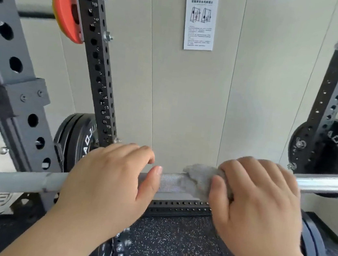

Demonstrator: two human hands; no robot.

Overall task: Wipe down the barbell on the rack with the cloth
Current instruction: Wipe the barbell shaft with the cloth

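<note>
Left hand [111, 176]: you gripped the knurled steel barbell [169, 184].
Right hand [257, 198]: you clutched the fuzzy grey cloth [198, 178] (crumpled) on it.

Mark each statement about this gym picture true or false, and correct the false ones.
1. The right hand holds the cloth on the barbell. True.
2. The left hand holds a second cloth. False: it grips the bare barbell, with no cloth under it.
3. A printed sheet hangs on the wall. True.
4. The plate at upper left is blue. False: it is red-orange.
</note>
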